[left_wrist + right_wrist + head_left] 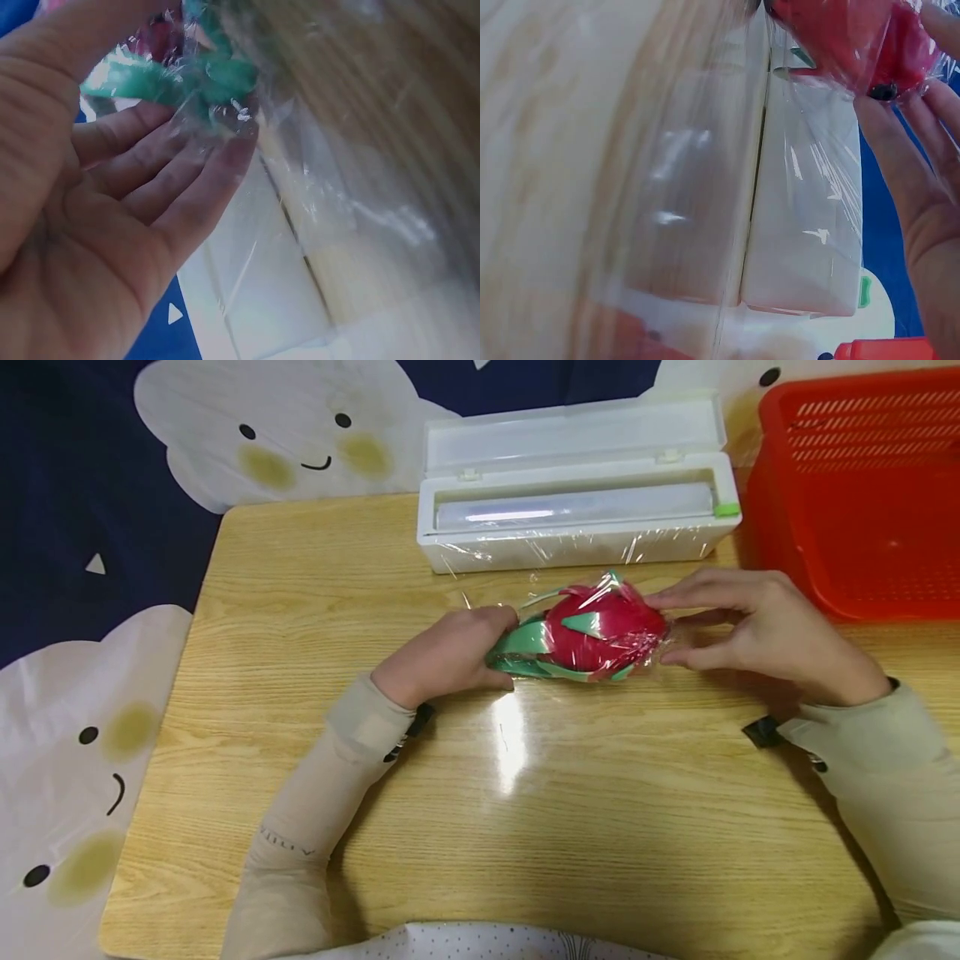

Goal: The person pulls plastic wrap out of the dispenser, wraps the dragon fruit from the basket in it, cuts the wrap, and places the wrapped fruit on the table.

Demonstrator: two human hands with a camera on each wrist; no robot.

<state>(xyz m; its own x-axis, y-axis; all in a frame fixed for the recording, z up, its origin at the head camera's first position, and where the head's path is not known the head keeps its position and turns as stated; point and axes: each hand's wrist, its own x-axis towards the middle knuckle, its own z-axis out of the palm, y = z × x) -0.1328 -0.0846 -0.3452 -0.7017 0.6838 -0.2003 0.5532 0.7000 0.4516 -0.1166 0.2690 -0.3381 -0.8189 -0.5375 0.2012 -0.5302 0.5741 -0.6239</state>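
A red dragon fruit point(600, 631) with green leaf tips lies sideways over the table, covered in clear plastic wrap point(817, 150). My left hand point(453, 652) grips its green leafy end, thumb on the near side. In the left wrist view, the fingers point(176, 176) of that hand lie against the wrapped green tips point(217, 79). At the other end, my right hand point(750, 627) holds the red tip between thumb and fingers. The right wrist view shows these fingers point(900, 150) touching the film beside the fruit's dark end spot point(883, 91).
Behind the fruit stands a white wrap dispenser point(577, 550), lid raised, with a roll of film point(577, 508) inside and a green piece point(726, 510) at its right. A red basket point(787, 527) sits at the back right. Beneath is a wooden table point(585, 827).
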